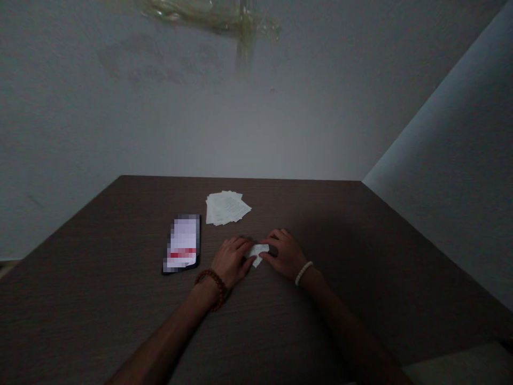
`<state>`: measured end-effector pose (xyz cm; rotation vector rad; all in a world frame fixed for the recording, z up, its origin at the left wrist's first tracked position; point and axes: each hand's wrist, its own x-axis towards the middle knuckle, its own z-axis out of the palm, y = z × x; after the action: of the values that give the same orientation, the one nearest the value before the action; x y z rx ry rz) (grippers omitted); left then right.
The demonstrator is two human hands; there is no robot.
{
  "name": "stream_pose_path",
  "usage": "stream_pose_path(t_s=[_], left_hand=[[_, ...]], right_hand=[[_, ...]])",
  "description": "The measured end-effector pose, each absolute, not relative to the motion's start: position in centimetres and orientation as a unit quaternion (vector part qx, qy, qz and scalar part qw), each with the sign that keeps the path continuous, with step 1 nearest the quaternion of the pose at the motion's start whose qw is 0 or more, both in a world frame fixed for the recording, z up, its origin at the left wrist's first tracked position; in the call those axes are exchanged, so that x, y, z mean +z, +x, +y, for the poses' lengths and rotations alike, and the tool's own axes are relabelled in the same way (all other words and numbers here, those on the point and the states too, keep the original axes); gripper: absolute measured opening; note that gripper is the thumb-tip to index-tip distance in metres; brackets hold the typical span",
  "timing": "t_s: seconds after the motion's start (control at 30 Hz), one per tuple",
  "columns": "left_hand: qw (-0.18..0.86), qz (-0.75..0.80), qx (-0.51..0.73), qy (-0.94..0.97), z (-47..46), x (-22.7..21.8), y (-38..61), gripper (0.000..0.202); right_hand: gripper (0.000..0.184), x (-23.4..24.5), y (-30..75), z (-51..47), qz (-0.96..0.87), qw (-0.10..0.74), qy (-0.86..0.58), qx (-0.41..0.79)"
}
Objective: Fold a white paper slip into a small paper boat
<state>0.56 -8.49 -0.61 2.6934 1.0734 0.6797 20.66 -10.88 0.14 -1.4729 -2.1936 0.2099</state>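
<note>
Both hands are down on the dark wood counter [100, 299], close together, working a small white slip [258, 251] that lies flat between them. The left hand [231, 260], with a brown bead bracelet [212, 286] at the wrist, has its fingers curled over the slip's left end and pressed down on it. The right hand [284, 252], wearing a pale bead bracelet [303, 272], covers the right end the same way, fingertips bent onto the paper. Only the middle of the slip shows between the knuckles. Just beyond the hands, toward the wall [200, 117], a loose fanned stack of papers [226, 207] sits on the counter. To the left of the hands a phone [182, 243] lies face up, screen lit, well clear of the slip. The room is dim.
</note>
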Motion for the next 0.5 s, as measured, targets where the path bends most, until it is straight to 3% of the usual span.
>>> stream_pose_path(t_s=[0.27, 0.5], left_hand=[[0.074, 0.351, 0.245, 0.901, -8.51, -0.68, 0.47, 0.024], [0.143, 0.370, 0.289, 0.872, -8.03, -1.02, 0.35, 0.024]], right_hand=[[0.026, 0.20, 20.58, -10.92, -0.798, 0.262, -0.537, 0.072], [0.018, 0.34, 20.35, -10.99, -0.799, 0.282, -0.524, 0.084]])
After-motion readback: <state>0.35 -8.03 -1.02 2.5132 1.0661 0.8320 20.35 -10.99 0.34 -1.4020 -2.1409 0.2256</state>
